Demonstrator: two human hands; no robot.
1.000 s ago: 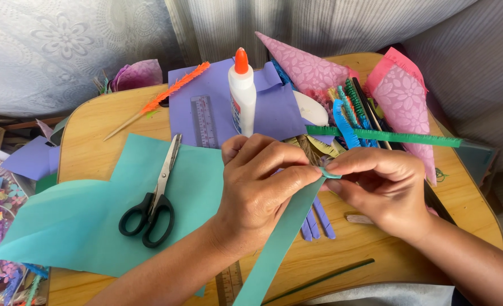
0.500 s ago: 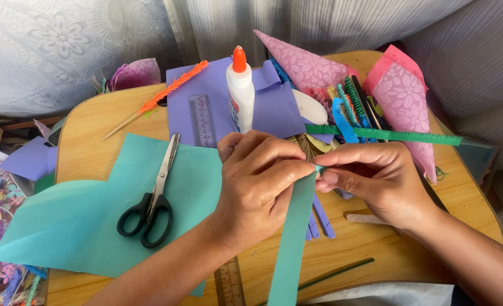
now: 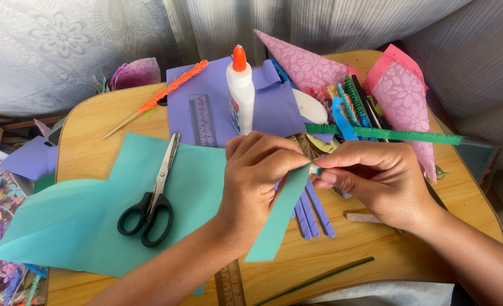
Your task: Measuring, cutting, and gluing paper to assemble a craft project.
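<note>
My left hand [image 3: 257,181] and right hand [image 3: 376,178] each keep a pinching grip on the teal paper strip's [image 3: 279,218] top end above the desk [image 3: 81,136].

Both forearms are entering from the bottom edge and converging toward the centre of the view. The left hand [image 3: 257,181] is presenting its back to the camera, knuckles raised, fingers curling down and inward toward the thumb. The right hand [image 3: 376,178] is lying palm-inward, wrist angling in from the lower right, with thumb and forefinger extending leftward. The fingertips of both hands are meeting in a pinch, touching one another.
</note>
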